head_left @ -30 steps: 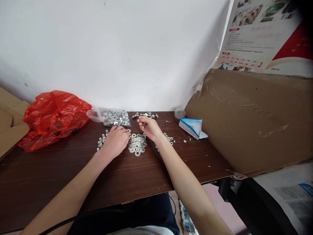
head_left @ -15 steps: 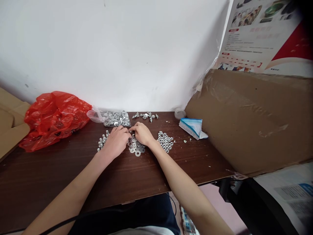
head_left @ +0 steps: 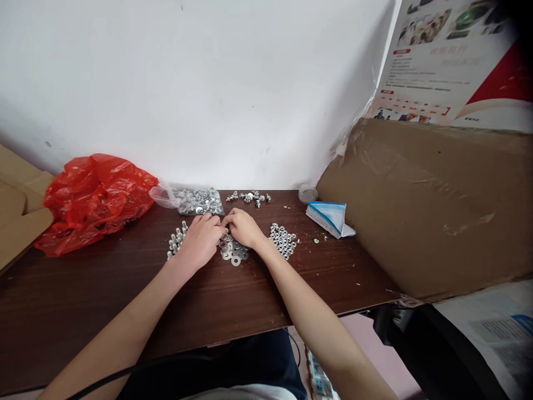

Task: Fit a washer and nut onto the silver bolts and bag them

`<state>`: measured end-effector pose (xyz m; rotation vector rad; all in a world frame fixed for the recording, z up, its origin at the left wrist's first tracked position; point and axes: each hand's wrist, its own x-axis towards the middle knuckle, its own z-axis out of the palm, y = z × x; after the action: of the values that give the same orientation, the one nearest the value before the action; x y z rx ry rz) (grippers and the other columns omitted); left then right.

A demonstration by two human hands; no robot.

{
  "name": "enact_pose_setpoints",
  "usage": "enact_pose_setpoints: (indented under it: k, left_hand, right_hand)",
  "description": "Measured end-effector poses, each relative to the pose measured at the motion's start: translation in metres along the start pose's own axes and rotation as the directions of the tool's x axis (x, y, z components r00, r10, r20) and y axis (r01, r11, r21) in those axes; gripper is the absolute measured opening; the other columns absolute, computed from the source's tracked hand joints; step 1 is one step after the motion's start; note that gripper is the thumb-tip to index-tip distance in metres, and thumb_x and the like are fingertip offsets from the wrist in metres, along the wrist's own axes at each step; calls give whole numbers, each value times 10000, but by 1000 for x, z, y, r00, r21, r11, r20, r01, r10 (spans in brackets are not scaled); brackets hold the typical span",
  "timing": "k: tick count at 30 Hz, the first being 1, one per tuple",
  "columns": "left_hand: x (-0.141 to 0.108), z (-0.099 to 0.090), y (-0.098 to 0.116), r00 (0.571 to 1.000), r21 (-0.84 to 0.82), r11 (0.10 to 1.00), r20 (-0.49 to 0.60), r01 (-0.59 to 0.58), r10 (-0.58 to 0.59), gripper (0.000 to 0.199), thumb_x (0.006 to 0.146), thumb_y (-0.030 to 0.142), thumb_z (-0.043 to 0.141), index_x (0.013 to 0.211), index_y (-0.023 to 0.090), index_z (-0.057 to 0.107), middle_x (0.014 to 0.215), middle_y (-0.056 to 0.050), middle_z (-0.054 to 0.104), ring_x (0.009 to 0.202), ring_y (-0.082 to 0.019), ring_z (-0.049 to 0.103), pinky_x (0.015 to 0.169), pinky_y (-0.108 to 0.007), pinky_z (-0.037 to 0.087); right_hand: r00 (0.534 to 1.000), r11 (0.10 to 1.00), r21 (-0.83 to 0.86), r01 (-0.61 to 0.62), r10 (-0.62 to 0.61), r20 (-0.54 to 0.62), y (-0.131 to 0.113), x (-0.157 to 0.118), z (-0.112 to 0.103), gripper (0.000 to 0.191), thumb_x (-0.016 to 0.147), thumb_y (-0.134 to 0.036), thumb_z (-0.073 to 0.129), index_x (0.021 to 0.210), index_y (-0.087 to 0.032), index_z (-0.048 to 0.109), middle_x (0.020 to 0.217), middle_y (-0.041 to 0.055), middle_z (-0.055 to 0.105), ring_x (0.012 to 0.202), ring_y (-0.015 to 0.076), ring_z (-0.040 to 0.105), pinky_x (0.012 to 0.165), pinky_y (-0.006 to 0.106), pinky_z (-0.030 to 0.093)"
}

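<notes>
My left hand (head_left: 202, 239) and my right hand (head_left: 244, 226) meet over a pile of flat metal washers (head_left: 234, 253). The fingers of both are curled together at the tips, and whatever lies between them is hidden by the hands. Left of my left hand several bolts (head_left: 175, 241) stand upright on their heads. On the right, beyond my right wrist, nuts (head_left: 283, 241) lie spread in a patch. Behind the hands is a clear bag of small metal parts (head_left: 200, 201). Several bolts with washers fitted (head_left: 252, 198) lie near the wall.
A red plastic bag (head_left: 97, 197) and an open cardboard box (head_left: 20, 205) occupy the left side. At the right are a round clear lid (head_left: 307, 193), a blue and white packet (head_left: 328, 216) and a large cardboard panel (head_left: 416, 211). The dark wooden table (head_left: 216, 311) ends near my body.
The view has shifted very slightly. Both hands stay together over the washers, with only small finger movement.
</notes>
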<state>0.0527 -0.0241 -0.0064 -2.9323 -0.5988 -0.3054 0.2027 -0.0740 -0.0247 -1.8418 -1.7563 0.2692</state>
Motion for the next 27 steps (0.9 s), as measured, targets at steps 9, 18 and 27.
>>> enact_pose_setpoints:
  k: [9,18,27]
  left_hand:
    - [0,1,1,989,-11,1000,-148,0,-2,301,798,-6,491,949,162,690,879,-90,645,984,-291,519,853,-434,424]
    - [4,-15,10,848,-508,862,-456,2,-271,242,820,114,622,1049,182,582,828,-11,648,879,-194,560,816,-357,491]
    - [0,-11,26,889,-522,848,-426,-89,-169,334,873,131,531,1202,165,491,1019,-62,638,858,-158,615,797,-331,531]
  right_hand:
    - [999,964,265,-5,17,-42,6,2,-6,270,853,-40,455,888,-151,699,904,46,633,827,149,572,812,276,426]
    - [986,672,740,-39,-96,140,6,-8,-42,345,933,-446,494,821,-175,676,789,9,610,564,86,373,550,232,327]
    - [967,790,603,-109,-57,250,32,-14,-59,201,802,-371,658,792,-174,698,770,5,668,672,97,524,684,236,424]
